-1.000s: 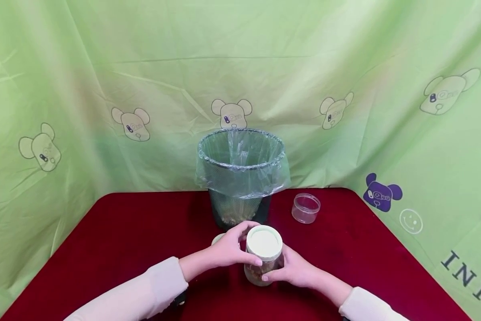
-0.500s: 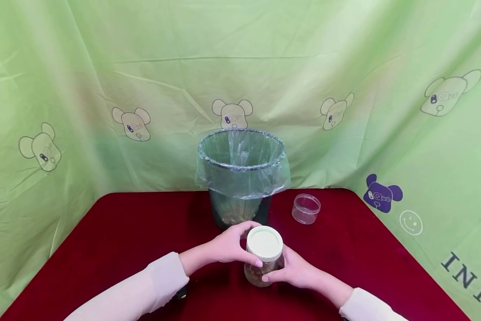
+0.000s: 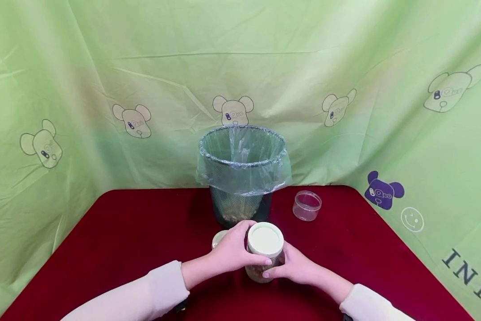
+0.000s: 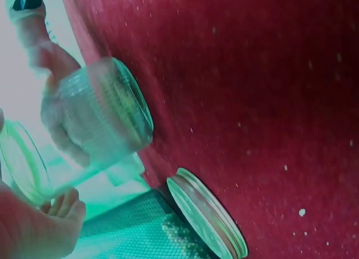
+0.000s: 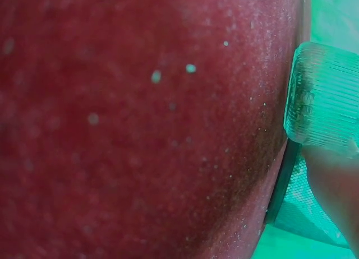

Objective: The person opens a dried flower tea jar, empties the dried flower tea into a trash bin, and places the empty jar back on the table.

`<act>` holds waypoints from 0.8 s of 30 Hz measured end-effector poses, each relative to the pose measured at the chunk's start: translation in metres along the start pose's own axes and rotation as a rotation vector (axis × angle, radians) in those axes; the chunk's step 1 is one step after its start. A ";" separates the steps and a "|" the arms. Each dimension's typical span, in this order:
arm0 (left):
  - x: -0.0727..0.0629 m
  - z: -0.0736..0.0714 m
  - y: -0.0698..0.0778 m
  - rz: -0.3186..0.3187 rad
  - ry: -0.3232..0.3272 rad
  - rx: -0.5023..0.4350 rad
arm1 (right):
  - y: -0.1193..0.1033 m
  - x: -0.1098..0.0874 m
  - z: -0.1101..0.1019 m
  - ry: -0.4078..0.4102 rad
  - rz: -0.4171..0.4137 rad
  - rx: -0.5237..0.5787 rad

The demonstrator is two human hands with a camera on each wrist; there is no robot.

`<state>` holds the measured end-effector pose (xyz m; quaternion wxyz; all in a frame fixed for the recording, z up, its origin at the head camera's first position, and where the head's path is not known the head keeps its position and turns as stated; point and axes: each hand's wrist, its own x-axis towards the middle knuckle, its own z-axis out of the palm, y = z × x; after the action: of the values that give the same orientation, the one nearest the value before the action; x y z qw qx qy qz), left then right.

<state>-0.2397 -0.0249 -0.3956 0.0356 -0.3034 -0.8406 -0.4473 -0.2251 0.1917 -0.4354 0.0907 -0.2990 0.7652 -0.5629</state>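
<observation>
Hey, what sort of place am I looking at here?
Probably a small indoor booth set up for filming, though I can't be sure: a printed green curtain closes off the back and both sides of a red table, where a lined bin stands.

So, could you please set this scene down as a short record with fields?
Held item: jar, roughly upright, pale lid at its top
Left hand: curled around the jar's upper part
Right hand: gripping its side, lower down
Beyond: mesh bin with translucent liner
Right of bin: clear container
Near left hand: low round piece, possibly another lid
Surface: red cloth
</observation>
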 end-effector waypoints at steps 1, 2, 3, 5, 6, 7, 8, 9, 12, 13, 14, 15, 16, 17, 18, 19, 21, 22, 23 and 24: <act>-0.001 0.001 0.001 -0.001 0.012 0.006 | 0.000 0.000 0.000 -0.002 0.002 0.004; -0.002 0.002 0.002 -0.003 0.022 0.012 | 0.000 0.001 0.000 -0.003 0.005 0.008; -0.002 0.003 0.002 -0.005 0.029 0.017 | 0.000 0.001 -0.001 -0.003 0.008 0.010; -0.004 0.004 0.004 -0.012 0.039 0.023 | 0.000 0.002 0.000 -0.003 0.016 0.020; -0.005 0.004 0.004 -0.014 0.041 0.025 | 0.000 0.002 0.000 -0.004 0.021 0.025; -0.005 0.005 0.005 -0.019 0.041 0.026 | 0.000 0.002 0.000 -0.005 0.024 0.028; -0.006 0.005 0.006 -0.024 0.040 0.027 | 0.000 0.002 0.000 -0.007 0.025 0.031; -0.006 0.005 0.007 -0.029 0.039 0.029 | 0.000 0.002 0.000 -0.009 0.026 0.032; -0.008 0.005 0.007 -0.032 0.035 0.036 | 0.000 0.001 0.000 -0.014 0.034 0.040; -0.008 0.005 0.007 -0.031 0.033 0.037 | 0.000 0.001 0.000 -0.016 0.034 0.041; -0.008 0.005 0.007 -0.027 0.032 0.038 | 0.000 0.001 0.000 -0.019 0.032 0.042; -0.008 0.005 0.006 -0.023 0.032 0.035 | 0.000 0.001 0.001 -0.020 0.031 0.044; -0.008 0.005 0.005 -0.019 0.031 0.031 | 0.000 0.001 0.001 -0.020 0.029 0.043; -0.008 0.005 0.005 -0.017 0.029 0.024 | 0.000 0.001 0.001 -0.020 0.027 0.042; -0.008 0.004 0.004 -0.016 0.023 0.010 | 0.000 0.001 0.000 -0.019 0.026 0.039; -0.007 0.004 0.003 -0.014 0.018 -0.004 | 0.000 0.001 0.000 -0.018 0.026 0.036; -0.006 0.003 0.001 -0.012 0.002 -0.040 | -0.001 0.001 0.000 -0.012 0.028 0.024; -0.006 0.002 0.000 -0.009 -0.008 -0.062 | -0.001 0.001 0.000 -0.008 0.030 0.016; -0.005 0.002 -0.001 -0.004 -0.021 -0.084 | -0.001 0.001 0.000 -0.006 0.026 0.009; -0.004 0.001 -0.002 0.003 -0.035 -0.106 | -0.001 0.001 0.000 -0.003 0.026 0.002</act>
<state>-0.2373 -0.0274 -0.3991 0.0056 -0.3141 -0.8157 -0.4858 -0.2251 0.1909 -0.4341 0.0993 -0.2899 0.7682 -0.5621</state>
